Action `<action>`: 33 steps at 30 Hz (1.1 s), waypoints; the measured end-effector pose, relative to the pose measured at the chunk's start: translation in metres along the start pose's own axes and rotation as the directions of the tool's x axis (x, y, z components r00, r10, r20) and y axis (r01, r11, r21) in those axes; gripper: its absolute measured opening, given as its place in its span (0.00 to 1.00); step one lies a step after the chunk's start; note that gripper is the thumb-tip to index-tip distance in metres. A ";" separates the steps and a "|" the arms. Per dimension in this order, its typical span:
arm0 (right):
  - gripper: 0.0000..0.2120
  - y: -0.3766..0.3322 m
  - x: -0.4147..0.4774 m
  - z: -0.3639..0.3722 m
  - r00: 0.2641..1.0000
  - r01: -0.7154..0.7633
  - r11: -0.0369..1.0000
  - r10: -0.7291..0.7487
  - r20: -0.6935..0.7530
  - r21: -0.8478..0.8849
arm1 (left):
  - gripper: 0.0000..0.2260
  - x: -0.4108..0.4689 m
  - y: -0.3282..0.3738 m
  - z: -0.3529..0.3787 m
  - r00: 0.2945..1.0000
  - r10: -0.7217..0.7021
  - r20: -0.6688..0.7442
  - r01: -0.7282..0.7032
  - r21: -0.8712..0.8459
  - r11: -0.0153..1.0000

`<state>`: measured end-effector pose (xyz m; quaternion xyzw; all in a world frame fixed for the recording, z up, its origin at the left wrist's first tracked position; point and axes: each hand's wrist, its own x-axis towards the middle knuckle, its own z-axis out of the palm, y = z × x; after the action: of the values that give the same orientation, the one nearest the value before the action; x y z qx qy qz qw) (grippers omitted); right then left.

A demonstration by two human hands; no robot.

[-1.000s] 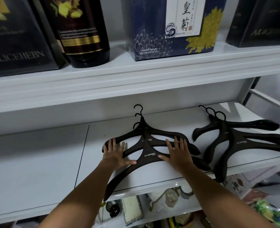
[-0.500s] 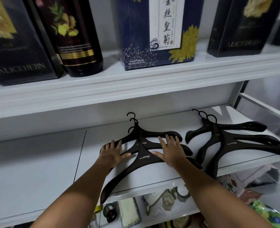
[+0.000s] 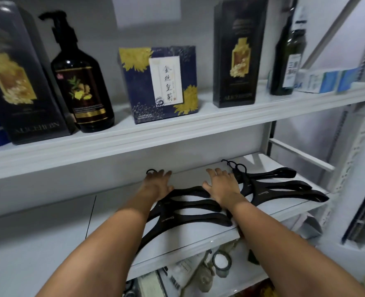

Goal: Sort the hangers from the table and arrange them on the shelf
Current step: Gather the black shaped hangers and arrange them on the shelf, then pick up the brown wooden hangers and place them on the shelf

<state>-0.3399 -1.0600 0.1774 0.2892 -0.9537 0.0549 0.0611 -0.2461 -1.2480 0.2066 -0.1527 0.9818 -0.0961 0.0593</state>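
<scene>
Two stacks of black hangers lie flat on the white middle shelf. The left stack sits under my arms, its hooks pointing to the back wall. My left hand rests flat with fingers spread over the neck of this stack, hiding most of the hooks. My right hand lies flat with fingers apart on the stack's right shoulder end. The right stack lies just beyond my right hand, arms pointing right. Neither hand grips anything.
The upper shelf holds dark boxes, a black pump bottle, a blue flowered box, a green bottle and small white-blue cartons. A white upright post stands at the right. Clutter lies on the lower shelf.
Both hands have slid further back along the left hanger stack toward the wall, and the stack sits deeper on the shelf. The camera view tilted up, showing more of the upper shelf.
</scene>
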 end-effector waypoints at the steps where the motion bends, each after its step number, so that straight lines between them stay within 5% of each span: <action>1: 0.27 0.007 -0.005 -0.009 1.000 -0.012 1.000 0.013 -0.017 0.014 | 0.28 0.000 0.011 -0.010 1.000 0.024 -0.004 -0.024 -0.008 1.000; 21: 0.24 0.186 -0.134 -0.158 0.902 -0.399 0.917 0.385 -0.193 -0.033 | 0.25 -0.018 0.222 -0.157 0.904 0.367 -0.218 -0.403 -0.153 0.902; 33: 0.24 0.305 -0.256 -0.211 0.728 -0.662 0.746 0.617 -0.297 -0.073 | 0.25 -0.055 0.390 -0.220 0.660 0.646 -0.383 -0.718 -0.067 0.693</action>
<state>-0.2808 -0.6382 0.3266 -0.0743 -0.9796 0.0259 0.1850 -0.3389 -0.8287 0.3447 0.2417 0.9660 0.0144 -0.0905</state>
